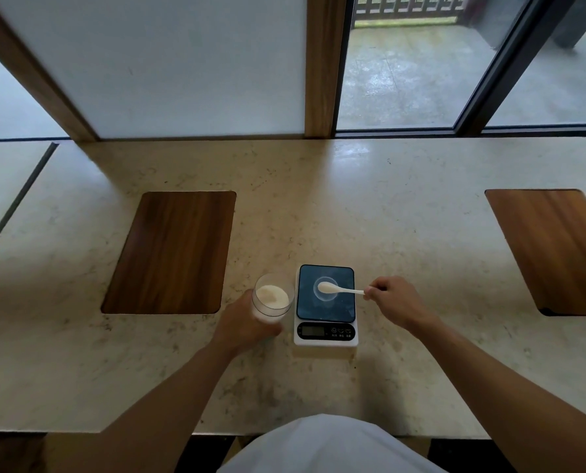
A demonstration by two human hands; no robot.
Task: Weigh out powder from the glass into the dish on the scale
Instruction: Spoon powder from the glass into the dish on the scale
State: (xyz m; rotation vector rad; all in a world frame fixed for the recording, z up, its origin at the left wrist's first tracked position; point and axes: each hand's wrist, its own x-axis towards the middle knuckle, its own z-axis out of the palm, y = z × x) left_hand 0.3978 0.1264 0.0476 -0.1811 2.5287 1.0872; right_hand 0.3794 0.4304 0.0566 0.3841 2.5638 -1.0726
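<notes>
A clear glass holding white powder stands on the counter just left of the scale, and my left hand wraps around its near side. The white scale has a dark blue top plate and a small display at its front. A small clear round dish sits in the middle of that plate. My right hand pinches the handle end of a white spoon, whose bowl is over the dish. I cannot tell how much powder lies in the dish.
The pale stone counter carries two brown wooden inlays, one at the left and one at the far right. Windows and a wooden post line the far edge. My white garment shows at the near edge.
</notes>
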